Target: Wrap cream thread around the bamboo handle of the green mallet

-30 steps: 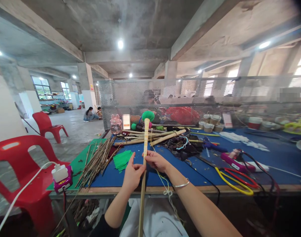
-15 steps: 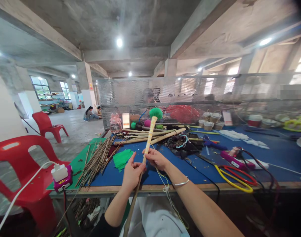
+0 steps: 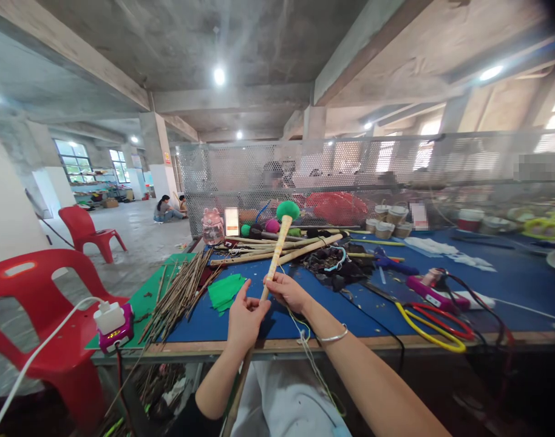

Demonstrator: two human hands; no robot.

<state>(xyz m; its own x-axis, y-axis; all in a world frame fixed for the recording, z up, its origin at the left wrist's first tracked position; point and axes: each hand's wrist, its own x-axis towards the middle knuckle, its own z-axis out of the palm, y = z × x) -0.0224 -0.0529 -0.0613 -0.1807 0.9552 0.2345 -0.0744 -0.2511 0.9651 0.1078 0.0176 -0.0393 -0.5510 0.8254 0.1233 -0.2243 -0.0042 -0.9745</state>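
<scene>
A long wooden stick (image 3: 243, 388) slants up from my lap, with a fluffy green ball (image 3: 287, 210) at its far end. Pale yellow and white wrapping (image 3: 277, 252) covers its upper part. My left hand (image 3: 245, 312) is closed round the stick below the wrapping, index finger raised. Just above it, the thumb and fingers of my right hand (image 3: 287, 291) pinch the wrapped part near its lower end. Loose pale threads (image 3: 311, 358) hang from beneath my right hand toward my lap. A green cloth piece (image 3: 226, 292) lies left of the stick.
Thin twigs (image 3: 180, 297) are heaped on the left of the blue table (image 3: 190, 331). Thicker sticks (image 3: 241, 260) and a black bundle (image 3: 332, 264) lie behind my hands. Yellow-handled pliers or cutters (image 3: 425, 334) and a purple power strip (image 3: 436, 296) are at right. A red chair (image 3: 54, 279) stands left.
Both hands keep their grip on the stick, with only slight finger movement. The lower end of the stick has shifted a little left, and the hanging threads have swung slightly.
</scene>
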